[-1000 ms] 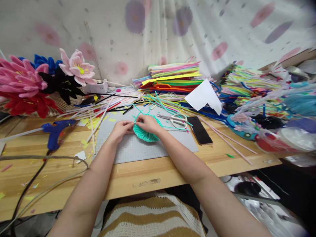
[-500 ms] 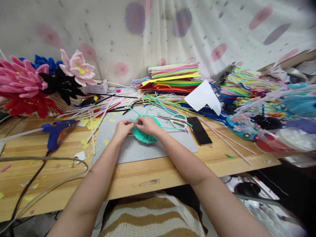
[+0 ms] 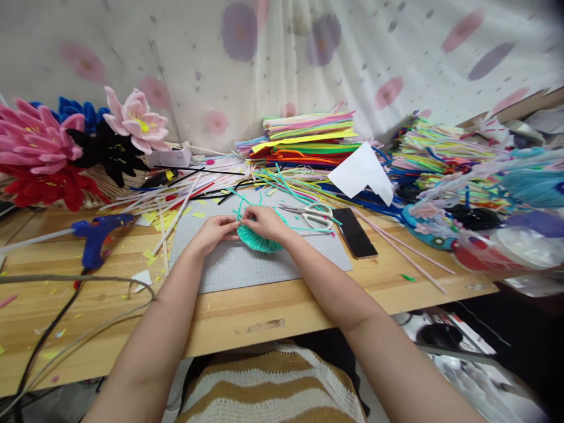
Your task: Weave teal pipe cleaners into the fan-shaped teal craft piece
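A round, ribbed piece made of turquoise pipe cleaners (image 3: 261, 241) sits over the grey cutting mat (image 3: 238, 270), with loose pipe cleaner ends sticking out at its far side. My left hand (image 3: 218, 231) pinches at its left edge, thumb and forefinger closed on a turquoise pipe cleaner. My right hand (image 3: 263, 223) lies across the top of the round piece, its fingertips closed on it and meeting those of my left hand. Just what sits between the fingertips is small and partly hidden. Scissors (image 3: 315, 215) with white handles lie right of my right hand.
A phone (image 3: 356, 234) lies right of the mat. Bundles of coloured pipe cleaners (image 3: 308, 141) are stacked behind, with a white paper piece (image 3: 362, 171) leaning on them. At left are a blue glue gun (image 3: 97, 235), its cord, yellow scraps and fuzzy flowers (image 3: 39, 141).
The round turquoise piece has shifted and tilted slightly between my fingers. A pipe cleaner end at its far left now stands more upright. Both hands stay in nearly the same place.
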